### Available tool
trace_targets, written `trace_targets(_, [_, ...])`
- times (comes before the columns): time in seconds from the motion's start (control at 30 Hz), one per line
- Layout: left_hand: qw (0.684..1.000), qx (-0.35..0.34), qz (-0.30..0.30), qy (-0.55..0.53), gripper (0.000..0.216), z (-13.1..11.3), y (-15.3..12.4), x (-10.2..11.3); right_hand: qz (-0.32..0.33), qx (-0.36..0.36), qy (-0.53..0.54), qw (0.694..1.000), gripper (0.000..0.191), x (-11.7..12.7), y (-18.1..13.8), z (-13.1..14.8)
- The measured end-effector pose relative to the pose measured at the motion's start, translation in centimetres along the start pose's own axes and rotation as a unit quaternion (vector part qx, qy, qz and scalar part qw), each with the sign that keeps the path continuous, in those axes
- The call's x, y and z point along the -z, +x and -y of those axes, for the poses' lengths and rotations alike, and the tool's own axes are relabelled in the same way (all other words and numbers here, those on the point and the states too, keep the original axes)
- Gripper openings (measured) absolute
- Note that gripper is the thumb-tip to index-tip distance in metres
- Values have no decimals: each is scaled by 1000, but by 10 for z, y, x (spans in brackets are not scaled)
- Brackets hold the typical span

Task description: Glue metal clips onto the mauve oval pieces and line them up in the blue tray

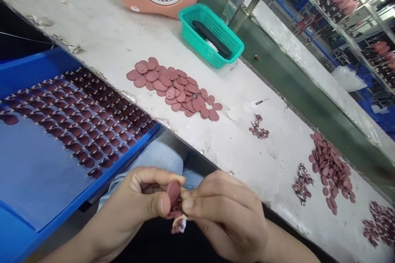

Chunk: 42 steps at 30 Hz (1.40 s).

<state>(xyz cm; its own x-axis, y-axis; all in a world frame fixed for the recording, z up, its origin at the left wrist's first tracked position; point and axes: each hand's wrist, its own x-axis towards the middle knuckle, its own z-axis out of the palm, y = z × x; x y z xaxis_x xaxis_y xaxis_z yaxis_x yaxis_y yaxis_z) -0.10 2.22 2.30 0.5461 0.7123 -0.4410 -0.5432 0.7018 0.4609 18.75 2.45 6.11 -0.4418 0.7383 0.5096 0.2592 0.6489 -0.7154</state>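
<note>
Item: maroon oval pad (173,192), long axis nearly upright, top end pointing away from me.
Place: pinched between my hands, just beside the blue tray (123,160).
Left hand (132,205): thumb and fingers closed on the pad.
Right hand (228,213): fingers closed on its other face.
Nearest: bunched maroon pieces (176,218) hanging below my grip.

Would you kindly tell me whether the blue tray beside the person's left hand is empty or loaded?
Loaded: rows of small reddish oval pieces lie across the blue tray, reaching up to its edge by the bench.
</note>
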Motion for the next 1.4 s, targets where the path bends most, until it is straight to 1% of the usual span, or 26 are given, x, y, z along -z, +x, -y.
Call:
trace_targets(0.13, [999, -36, -22, 18, 25, 0, 2, 0, -2, -13, 8, 1000, 13, -4, 1, -5])
trace_targets(0.27, [998, -45, -25, 39, 25, 0, 3, 0, 2, -12, 7, 1000, 13, -5, 2, -8])
trace_targets(0.43, [997, -31, -71, 27, 27, 2, 3, 2, -2, -8, 7, 1000, 15, -8, 3, -13])
trace_targets(0.8, [993, -3, -118, 30, 34, 5, 4, 8, -4, -11, 5, 1000, 14, -16, 1, -24])
trace_targets(0.87, [992, -2, -124, 27, 35, 5, 4, 9, 0, -13, 9, 1000, 14, -16, 2, -25])
trace_targets(1.03, [993, 2, -117, 20, 37, 4, 5, 11, 11, -13, 3, 1000, 12, -13, 6, -23])
trace_targets(1.13, [993, 10, -114, 15, 40, 4, 5, 15, 23, -26, -10, 999, 12, -12, 7, -20])
trace_targets(1.2, [994, 17, -109, 6, 42, 5, 6, 18, 40, -40, -23, 998, 15, -11, 7, -17])
trace_targets(1.33, [992, 36, -119, -29, 38, 6, 7, 23, 39, -58, -44, 997, 45, -9, 9, -15])
trace_targets(1.37, [992, 38, -117, -40, 37, 6, 7, 24, 33, -61, -42, 997, 47, -9, 9, -15])
trace_targets(1.4, [992, 39, -113, -49, 36, 6, 7, 25, 31, -65, -39, 997, 43, -9, 9, -15])
